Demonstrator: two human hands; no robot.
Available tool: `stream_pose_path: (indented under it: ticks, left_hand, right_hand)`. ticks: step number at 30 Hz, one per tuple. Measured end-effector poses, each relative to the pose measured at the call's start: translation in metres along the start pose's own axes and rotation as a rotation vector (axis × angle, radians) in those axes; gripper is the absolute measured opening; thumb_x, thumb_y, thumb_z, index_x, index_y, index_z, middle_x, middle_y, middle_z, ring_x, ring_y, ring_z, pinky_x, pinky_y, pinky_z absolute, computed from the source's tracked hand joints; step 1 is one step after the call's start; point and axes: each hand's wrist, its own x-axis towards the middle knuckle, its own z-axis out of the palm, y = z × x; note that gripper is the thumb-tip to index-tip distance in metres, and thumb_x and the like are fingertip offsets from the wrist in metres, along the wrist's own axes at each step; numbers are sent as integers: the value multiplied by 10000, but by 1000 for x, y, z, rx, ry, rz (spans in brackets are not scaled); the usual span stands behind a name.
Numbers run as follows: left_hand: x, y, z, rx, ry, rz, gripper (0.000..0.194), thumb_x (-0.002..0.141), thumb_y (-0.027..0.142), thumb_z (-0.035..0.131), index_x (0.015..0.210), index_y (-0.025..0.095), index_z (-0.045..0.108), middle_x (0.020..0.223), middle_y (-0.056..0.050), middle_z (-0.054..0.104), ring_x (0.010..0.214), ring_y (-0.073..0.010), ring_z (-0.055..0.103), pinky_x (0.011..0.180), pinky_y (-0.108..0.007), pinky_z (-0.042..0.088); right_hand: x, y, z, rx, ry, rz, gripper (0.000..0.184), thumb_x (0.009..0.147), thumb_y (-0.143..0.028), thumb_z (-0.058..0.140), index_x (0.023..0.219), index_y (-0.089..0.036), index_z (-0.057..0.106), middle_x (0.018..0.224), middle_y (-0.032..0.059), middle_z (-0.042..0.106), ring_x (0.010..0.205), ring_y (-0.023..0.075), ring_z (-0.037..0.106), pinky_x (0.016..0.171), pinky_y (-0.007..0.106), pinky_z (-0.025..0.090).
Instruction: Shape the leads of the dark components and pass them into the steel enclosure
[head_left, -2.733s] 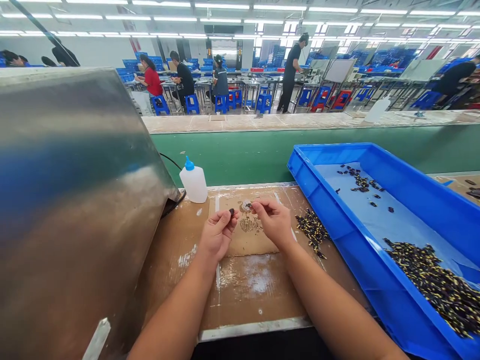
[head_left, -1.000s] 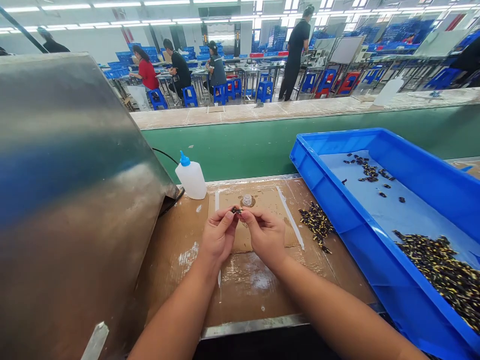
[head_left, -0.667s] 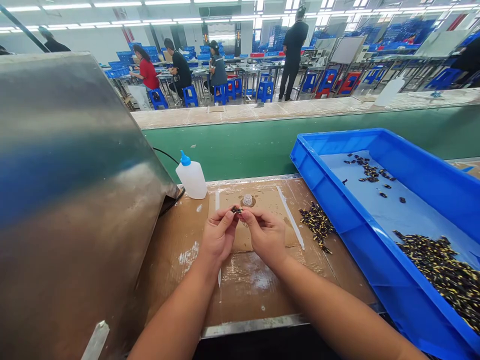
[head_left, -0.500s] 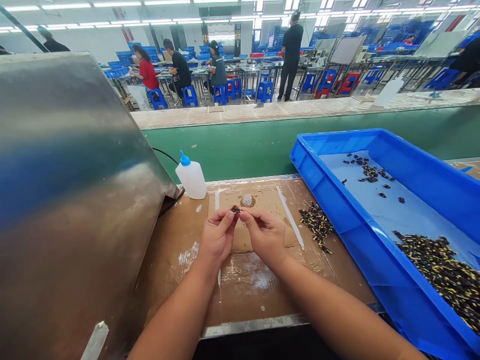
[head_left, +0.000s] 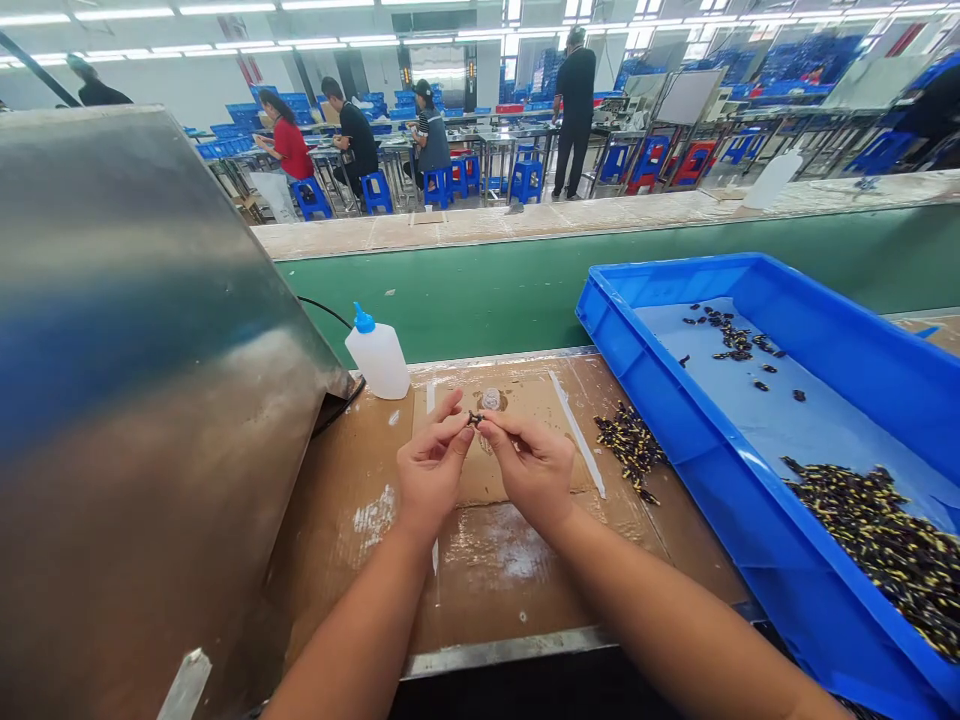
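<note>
A small dark part (head_left: 475, 418) is pinched between the fingertips of both my hands, above a taped piece of cardboard (head_left: 480, 485). My left hand (head_left: 433, 462) grips its left side with thumb and index finger, another finger lifted away. From the right, my right hand (head_left: 531, 462) pinches it between thumb and forefinger. The part's exact kind is too small to make out. Just behind my fingertips, a small clear cap-like container (head_left: 491, 399) stands on the cardboard. To the right lies a loose pile of black-and-yellow small parts (head_left: 631, 446).
A blue tray (head_left: 664, 425) on the right holds many similar parts on a pale liner. A white squeeze bottle (head_left: 381, 362) with blue nozzle stands behind my left hand. A metal housing (head_left: 150, 400) fills the left side. Beyond the green divider (head_left: 465, 310), people work at benches.
My left hand has shifted slightly left and its fingers have spread a little, one lifting up. More of the small dark part shows between the hands. The view has moved slightly.
</note>
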Motion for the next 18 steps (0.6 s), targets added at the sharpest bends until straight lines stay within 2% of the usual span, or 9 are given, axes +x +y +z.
stream_pose_path:
  ticks: [4,7,18]
  left_hand:
    - [-4,-7,5,-45,101,-28,245,764,343,889,956,207,820,1193,-121,732,1157,-242,682,1061,-355,531]
    - [-4,-13,4,-80,132,-53,255,760,332,891,977,219,820,1137,-92,739,1092,-211,695,1036,-328,540]
    - [-6,-3,1,70,92,-1,176,836,304,821,992,223,823,1121,-89,772,1067,-224,724,1015,-331,561]
  right_hand:
    - [0,3,5,178,6,153,128,916,-323,752,1014,-257,801,1004,45,797,887,207,766,821,347,657]
    - [-1,5,8,233,6,203,148,894,-337,774,1008,-246,802,993,45,797,878,206,767,817,346,663]
    - [0,-2,2,20,7,24,124,917,-283,753,1028,-268,806,987,33,799,841,196,768,804,339,662]
